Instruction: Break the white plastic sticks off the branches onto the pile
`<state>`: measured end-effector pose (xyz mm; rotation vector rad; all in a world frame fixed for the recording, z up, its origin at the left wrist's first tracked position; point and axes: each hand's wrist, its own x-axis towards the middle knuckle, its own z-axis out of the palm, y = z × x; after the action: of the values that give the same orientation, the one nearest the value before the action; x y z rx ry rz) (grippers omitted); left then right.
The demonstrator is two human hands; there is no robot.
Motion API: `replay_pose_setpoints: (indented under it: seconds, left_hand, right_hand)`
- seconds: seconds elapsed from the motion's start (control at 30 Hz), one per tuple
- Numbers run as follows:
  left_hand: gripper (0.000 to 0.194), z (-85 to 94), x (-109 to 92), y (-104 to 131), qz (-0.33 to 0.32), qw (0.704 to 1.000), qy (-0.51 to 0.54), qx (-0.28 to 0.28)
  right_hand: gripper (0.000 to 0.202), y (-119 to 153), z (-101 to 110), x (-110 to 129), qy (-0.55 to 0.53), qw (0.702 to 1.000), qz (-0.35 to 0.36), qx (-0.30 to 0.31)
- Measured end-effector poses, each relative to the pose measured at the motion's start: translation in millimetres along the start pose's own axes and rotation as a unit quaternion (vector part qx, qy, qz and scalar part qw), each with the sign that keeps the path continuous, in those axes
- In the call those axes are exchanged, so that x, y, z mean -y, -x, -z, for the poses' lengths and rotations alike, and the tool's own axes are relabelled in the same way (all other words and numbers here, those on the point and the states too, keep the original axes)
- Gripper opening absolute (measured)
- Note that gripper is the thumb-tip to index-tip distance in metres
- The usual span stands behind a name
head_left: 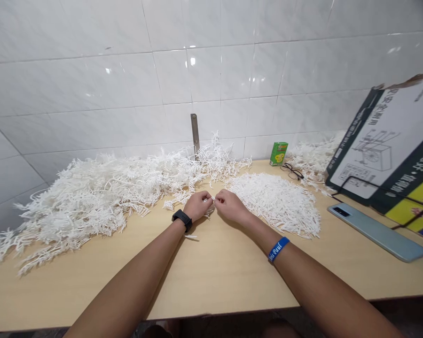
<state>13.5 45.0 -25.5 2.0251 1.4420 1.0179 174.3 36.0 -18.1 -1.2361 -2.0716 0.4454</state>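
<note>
My left hand (198, 205) is closed in a pinch on a small white branched plastic piece (208, 212), part of which hangs below the fingers. Right beside it, my right hand (229, 205) pinches the near end of the same piece; the fingertips of both hands almost meet. To the left spreads a large tangled heap of white branched strands (91, 197). Just right of my right hand lies a flatter pile of short loose white pieces (278, 202). A single white bit (191, 237) rests on the table below my left wrist.
A metal strip (195, 136) stands upright near the tiled wall. At the back right are a small green box (278, 154), black-framed glasses (292, 171) and more white strands (313, 157). A phone (377, 231) lies before a large printed carton (380, 145) on the wooden table (218, 281).
</note>
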Motion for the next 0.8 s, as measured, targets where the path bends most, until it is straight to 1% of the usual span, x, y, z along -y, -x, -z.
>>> replay_pose_setpoints:
  seconds: [0.1, 0.2, 0.27, 0.33, 0.43, 0.5, 0.57, 0.6, 0.67, 0.73, 0.8]
  left_hand:
    - [0.012, 1.5, 6.0, -4.3, 0.030, 0.999, -0.010, -0.036]
    - [0.015, 8.7, 14.8, -9.8, 0.061, 0.994, -0.002, -0.090]
    - [0.018, 13.1, 18.5, -11.6, 0.066, 0.992, 0.014, -0.108]
    - [0.021, 14.7, 18.6, -11.2, 0.059, 0.992, 0.030, -0.109]
    - [0.025, 13.3, 13.5, -8.4, 0.042, 0.993, 0.053, -0.094]
    - [0.026, 12.4, 9.1, -6.3, 0.037, 0.993, 0.069, -0.083]
    - [0.028, 12.7, 5.0, -4.5, 0.037, 0.993, 0.086, -0.074]
    - [0.029, 13.1, 3.3, -3.8, 0.037, 0.992, 0.094, -0.071]
    - [0.030, 14.1, 0.9, -2.8, 0.034, 0.992, 0.106, -0.063]
    - [0.031, 14.4, -0.4, -2.5, 0.030, 0.992, 0.113, -0.057]
    - [0.031, 13.8, -0.6, -2.8, 0.022, 0.991, 0.124, -0.053]
  right_hand:
    - [0.025, 2.8, -1.1, 4.3, -0.032, 0.999, 0.004, -0.002]
    - [0.023, 6.3, 1.2, 7.8, -0.067, 0.997, 0.021, -0.028]
    - [0.024, 6.3, 3.8, 5.1, -0.049, 0.997, 0.024, -0.051]
    - [0.025, 4.2, 6.9, -2.3, 0.001, 0.998, 0.004, -0.069]
    - [0.026, 0.1, 12.0, -16.0, 0.085, 0.990, -0.041, -0.106]
    - [0.034, -1.6, 15.0, -21.8, 0.120, 0.981, -0.059, -0.141]
    - [0.042, -2.1, 16.3, -23.0, 0.121, 0.977, -0.054, -0.167]
    - [0.042, -2.1, 16.0, -22.1, 0.106, 0.979, -0.044, -0.170]
    - [0.034, -2.1, 13.3, -18.2, 0.053, 0.986, -0.023, -0.154]
    - [0.024, -2.1, 8.5, -13.2, -0.001, 0.993, -0.015, -0.117]
    - [0.019, -2.2, 3.3, -8.5, -0.039, 0.996, -0.027, -0.080]
